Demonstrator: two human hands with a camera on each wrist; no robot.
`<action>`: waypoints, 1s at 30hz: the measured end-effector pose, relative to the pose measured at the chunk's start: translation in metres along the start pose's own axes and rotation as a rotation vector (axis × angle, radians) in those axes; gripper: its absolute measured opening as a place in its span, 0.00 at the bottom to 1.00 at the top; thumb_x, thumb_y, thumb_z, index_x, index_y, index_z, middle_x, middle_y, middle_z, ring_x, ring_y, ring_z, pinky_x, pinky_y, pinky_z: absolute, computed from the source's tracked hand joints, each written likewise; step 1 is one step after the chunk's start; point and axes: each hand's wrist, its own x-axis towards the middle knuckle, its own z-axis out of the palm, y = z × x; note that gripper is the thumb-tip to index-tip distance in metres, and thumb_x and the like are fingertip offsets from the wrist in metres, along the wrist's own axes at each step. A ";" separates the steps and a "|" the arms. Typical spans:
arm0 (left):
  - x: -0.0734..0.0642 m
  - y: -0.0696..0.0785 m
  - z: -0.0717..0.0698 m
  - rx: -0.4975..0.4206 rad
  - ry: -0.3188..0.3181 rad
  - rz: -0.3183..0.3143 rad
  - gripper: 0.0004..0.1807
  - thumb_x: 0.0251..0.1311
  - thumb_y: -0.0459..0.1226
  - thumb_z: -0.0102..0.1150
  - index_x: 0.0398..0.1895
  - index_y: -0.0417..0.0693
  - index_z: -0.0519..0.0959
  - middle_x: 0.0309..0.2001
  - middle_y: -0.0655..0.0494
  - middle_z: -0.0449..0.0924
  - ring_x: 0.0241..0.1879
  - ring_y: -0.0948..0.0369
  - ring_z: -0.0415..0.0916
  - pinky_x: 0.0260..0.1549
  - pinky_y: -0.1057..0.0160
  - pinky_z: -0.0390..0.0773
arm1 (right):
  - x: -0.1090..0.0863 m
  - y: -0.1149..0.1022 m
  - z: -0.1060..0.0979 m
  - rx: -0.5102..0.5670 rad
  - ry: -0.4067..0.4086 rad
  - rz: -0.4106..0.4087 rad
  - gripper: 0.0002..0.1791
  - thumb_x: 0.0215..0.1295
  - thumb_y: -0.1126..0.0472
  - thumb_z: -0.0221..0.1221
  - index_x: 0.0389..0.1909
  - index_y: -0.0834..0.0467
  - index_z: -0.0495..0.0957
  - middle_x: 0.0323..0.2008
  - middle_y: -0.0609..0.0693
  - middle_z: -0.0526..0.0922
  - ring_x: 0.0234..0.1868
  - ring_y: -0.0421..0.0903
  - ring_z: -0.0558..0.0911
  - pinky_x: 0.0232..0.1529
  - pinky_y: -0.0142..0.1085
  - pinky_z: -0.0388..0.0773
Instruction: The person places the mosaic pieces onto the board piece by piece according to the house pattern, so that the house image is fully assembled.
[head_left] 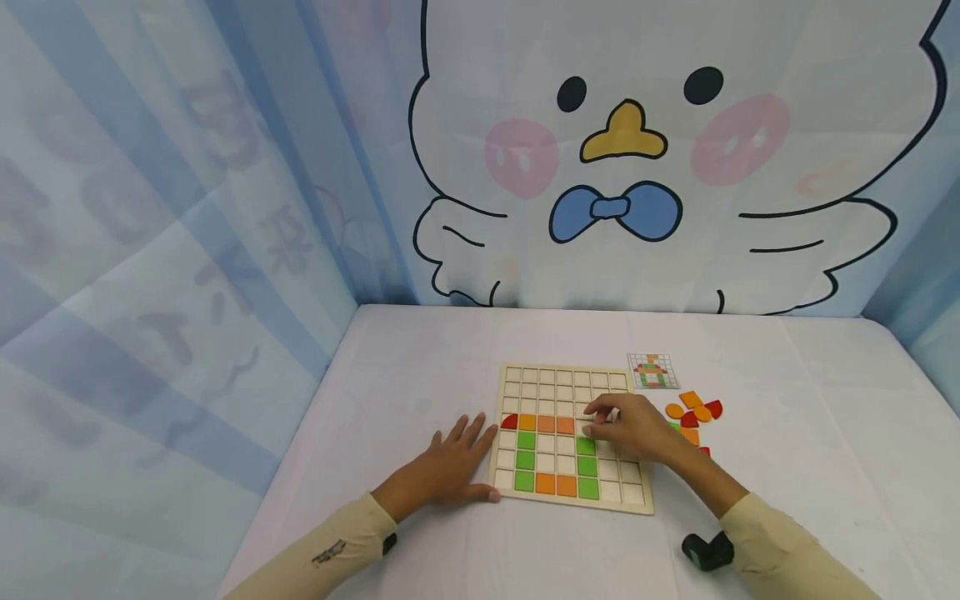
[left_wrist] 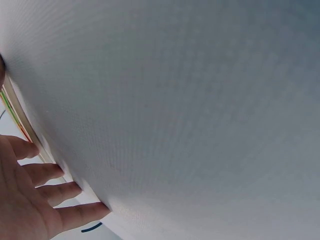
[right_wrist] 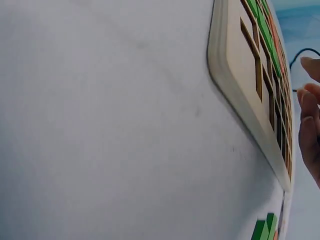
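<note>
A square wooden grid board (head_left: pixel 572 505) lies on the table, with red, orange and green flat tiles in some cells. My left hand (head_left: pixel 448 467) rests at the board's left edge with fingers spread; in the left wrist view the fingertips (left_wrist: pixel 102 209) lie along the edge. Over the board's right half is my right hand (head_left: pixel 630 425), its thumb and index finger bent towards the cell right of the orange row. A gap shows between those fingertips, and no tile is visible in it. In the right wrist view, the right hand (right_wrist: pixel 311 120) shows only partly, at the frame's edge.
A small pattern card (head_left: pixel 652 371) lies beyond the board's upper right corner. Several loose red, orange and green pieces (head_left: pixel 690 400) lie to the board's right, partly behind the right forearm. A dark object (head_left: pixel 707 552) is by the right sleeve. Printed curtains stand behind and at left.
</note>
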 end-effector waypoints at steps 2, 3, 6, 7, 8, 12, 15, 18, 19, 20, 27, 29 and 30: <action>0.000 0.000 0.000 0.001 0.000 0.000 0.56 0.51 0.72 0.53 0.78 0.56 0.49 0.79 0.49 0.44 0.77 0.44 0.45 0.65 0.35 0.61 | -0.007 0.006 -0.006 0.004 0.015 0.012 0.13 0.60 0.53 0.67 0.42 0.54 0.83 0.30 0.43 0.78 0.28 0.41 0.72 0.28 0.30 0.70; 0.000 0.000 0.000 0.002 0.000 0.001 0.56 0.52 0.72 0.53 0.78 0.56 0.49 0.79 0.49 0.44 0.77 0.44 0.45 0.65 0.35 0.61 | -0.011 0.010 -0.010 0.000 0.024 0.015 0.13 0.60 0.53 0.67 0.43 0.54 0.83 0.30 0.43 0.79 0.27 0.41 0.71 0.27 0.30 0.69; -0.001 0.000 0.000 0.010 0.001 0.001 0.56 0.52 0.72 0.52 0.78 0.56 0.49 0.79 0.49 0.44 0.77 0.44 0.46 0.64 0.35 0.61 | -0.023 0.022 -0.020 -0.001 0.057 0.042 0.14 0.60 0.51 0.67 0.43 0.54 0.83 0.31 0.43 0.79 0.23 0.40 0.71 0.23 0.30 0.69; -0.001 0.000 0.000 0.014 0.002 0.002 0.56 0.52 0.72 0.52 0.78 0.56 0.49 0.79 0.49 0.44 0.77 0.44 0.46 0.64 0.35 0.62 | -0.027 0.027 -0.023 0.000 0.067 0.052 0.14 0.60 0.51 0.67 0.43 0.55 0.83 0.31 0.44 0.79 0.22 0.39 0.72 0.22 0.30 0.69; -0.001 0.000 0.000 0.018 0.002 0.001 0.56 0.52 0.72 0.52 0.78 0.56 0.49 0.79 0.49 0.44 0.77 0.44 0.46 0.64 0.35 0.62 | -0.031 0.031 -0.027 -0.005 0.080 0.063 0.15 0.60 0.50 0.67 0.43 0.55 0.83 0.32 0.44 0.80 0.21 0.39 0.72 0.21 0.30 0.69; 0.000 0.000 0.001 0.024 0.004 0.000 0.56 0.52 0.72 0.52 0.78 0.56 0.49 0.79 0.50 0.45 0.77 0.44 0.46 0.64 0.35 0.62 | -0.047 0.049 -0.039 -0.034 0.123 0.089 0.17 0.61 0.49 0.66 0.45 0.56 0.83 0.35 0.47 0.83 0.22 0.37 0.74 0.22 0.31 0.70; 0.000 -0.001 0.002 0.020 0.003 -0.001 0.56 0.52 0.72 0.52 0.78 0.56 0.49 0.79 0.50 0.45 0.77 0.44 0.46 0.64 0.34 0.62 | -0.056 0.060 -0.046 -0.076 0.151 0.109 0.19 0.60 0.50 0.67 0.45 0.58 0.83 0.37 0.49 0.84 0.28 0.38 0.74 0.25 0.30 0.70; 0.000 -0.001 0.002 0.019 0.003 0.000 0.56 0.52 0.72 0.52 0.78 0.55 0.49 0.79 0.49 0.45 0.77 0.44 0.46 0.64 0.35 0.62 | -0.063 0.067 -0.050 -0.091 0.162 0.161 0.19 0.58 0.51 0.68 0.45 0.59 0.83 0.37 0.49 0.83 0.30 0.41 0.73 0.26 0.29 0.70; 0.000 -0.001 0.002 0.018 0.003 0.000 0.56 0.52 0.72 0.52 0.78 0.55 0.49 0.79 0.49 0.45 0.77 0.44 0.46 0.64 0.35 0.62 | -0.065 0.070 -0.051 -0.099 0.164 0.178 0.19 0.58 0.51 0.68 0.44 0.59 0.83 0.37 0.50 0.82 0.30 0.42 0.71 0.25 0.30 0.69; 0.000 -0.001 0.003 0.016 0.002 0.000 0.56 0.52 0.72 0.52 0.78 0.55 0.49 0.79 0.49 0.45 0.77 0.44 0.46 0.64 0.35 0.62 | -0.066 0.072 -0.051 -0.103 0.165 0.197 0.19 0.58 0.50 0.68 0.44 0.59 0.83 0.37 0.51 0.82 0.30 0.43 0.71 0.25 0.30 0.68; 0.000 0.000 0.002 0.016 -0.001 0.000 0.56 0.52 0.73 0.51 0.78 0.56 0.49 0.79 0.49 0.44 0.77 0.44 0.46 0.64 0.35 0.61 | -0.072 0.084 -0.050 -0.137 0.170 0.262 0.23 0.56 0.49 0.69 0.43 0.63 0.82 0.37 0.54 0.82 0.35 0.48 0.72 0.28 0.33 0.69; 0.000 0.000 0.001 0.016 0.001 0.003 0.56 0.52 0.73 0.51 0.78 0.56 0.49 0.79 0.49 0.44 0.77 0.44 0.46 0.64 0.35 0.62 | -0.072 0.085 -0.050 -0.146 0.177 0.265 0.22 0.56 0.49 0.69 0.42 0.63 0.82 0.36 0.55 0.82 0.35 0.48 0.72 0.29 0.34 0.68; 0.000 0.000 0.001 0.017 0.003 0.004 0.56 0.52 0.73 0.51 0.78 0.55 0.49 0.79 0.49 0.45 0.77 0.44 0.46 0.64 0.35 0.62 | -0.072 0.086 -0.050 -0.150 0.180 0.269 0.22 0.56 0.49 0.70 0.42 0.63 0.82 0.36 0.55 0.82 0.35 0.49 0.72 0.29 0.34 0.69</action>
